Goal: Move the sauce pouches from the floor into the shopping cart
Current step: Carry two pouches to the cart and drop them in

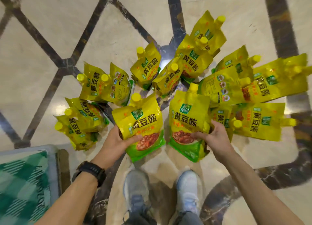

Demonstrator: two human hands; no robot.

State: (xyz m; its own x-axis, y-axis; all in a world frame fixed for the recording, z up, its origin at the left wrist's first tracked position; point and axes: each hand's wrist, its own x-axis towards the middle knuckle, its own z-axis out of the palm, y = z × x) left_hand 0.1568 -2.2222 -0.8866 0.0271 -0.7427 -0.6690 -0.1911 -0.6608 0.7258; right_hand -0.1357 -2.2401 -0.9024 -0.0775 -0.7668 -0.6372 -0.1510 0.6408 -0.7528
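Several yellow-and-green sauce pouches with yellow screw caps stand and lie on the marble floor ahead of me. My left hand [116, 142] grips one pouch [140, 123] by its left edge, thumb across the front. My right hand [214, 137] grips a second pouch [187, 122] by its right edge. Both held pouches are upright, side by side, just above my feet. The rest form a loose cluster: some at the left [84, 122], some in the middle [148, 68], a pile at the right [253, 89].
A grey-rimmed corner of the shopping cart [52, 159], with a green patterned sheet in it, shows at the lower left beside my left forearm. My two shoes [162, 192] stand on the floor below the held pouches. Dark inlay bands [278, 22] cross the beige tiles.
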